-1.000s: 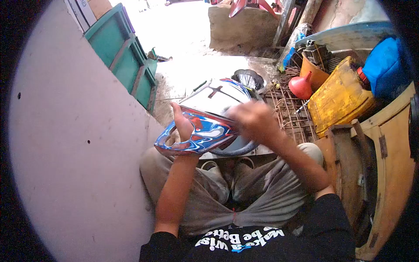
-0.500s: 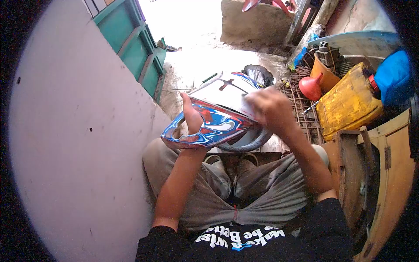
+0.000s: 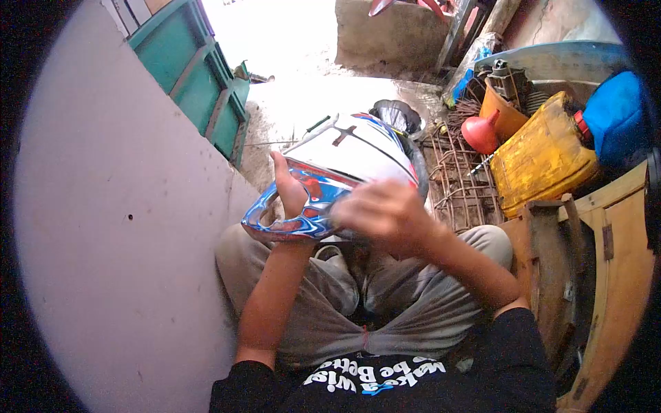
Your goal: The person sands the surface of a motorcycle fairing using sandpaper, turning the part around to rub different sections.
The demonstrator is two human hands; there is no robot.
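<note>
A white helmet (image 3: 372, 151) with a dark cross mark and a blue, red and white swirled front part (image 3: 313, 199) is held over the knees, tilted with that part toward me. My left hand (image 3: 292, 196) grips the swirled part, thumb pointing up through its opening and the other fingers hidden beneath. Smeared by motion, my right hand (image 3: 385, 213) is over the right end of the swirled part. Its fingers look bent, but whether anything is in them cannot be made out.
A white wall (image 3: 131, 275) stands close on the left, with a green panel (image 3: 186, 76) beyond. To the right are a rusty wire grid (image 3: 458, 179), a red funnel (image 3: 480, 132), a dirty yellow jerrycan (image 3: 544, 162) and a wooden cabinet (image 3: 613, 255). A dark bundle (image 3: 398, 117) lies behind the helmet.
My right hand has moved left and down, from the helmet's white right side to the swirled front part. My left hand keeps its grip. The whole view has shifted slightly.
</note>
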